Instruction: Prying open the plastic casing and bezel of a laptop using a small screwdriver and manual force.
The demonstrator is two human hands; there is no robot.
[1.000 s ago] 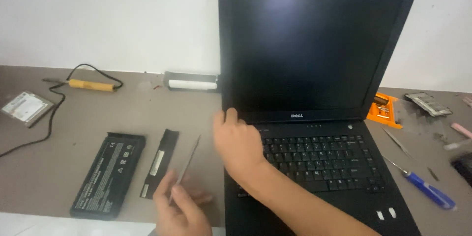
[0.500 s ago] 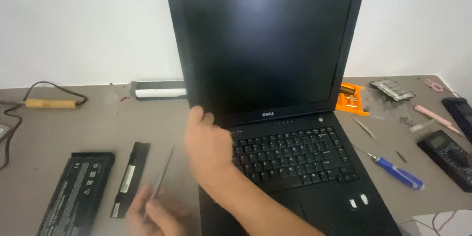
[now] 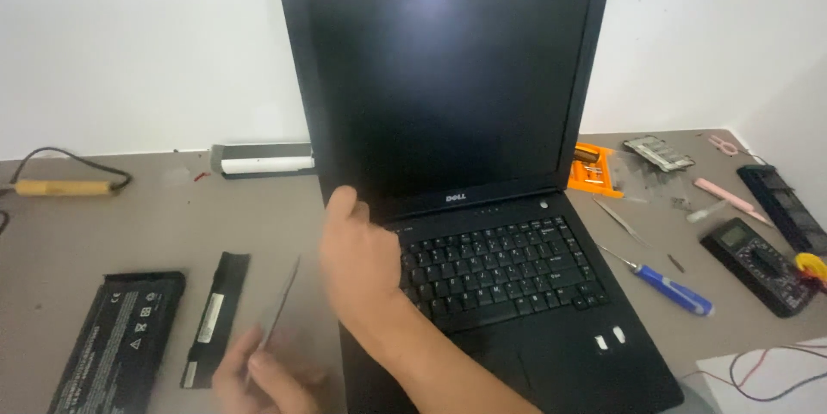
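the open black laptop (image 3: 482,233) stands under the right hand (image 3: 362,263), whose fingers rest loosely spread at its hinge corner, steadying it. just left, the left hand (image 3: 258,375) pinches a thin metal strip (image 3: 277,311), probably a pry tool.

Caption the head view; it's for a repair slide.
Right hand rests on open black laptop; left hand holds thin metal tool.
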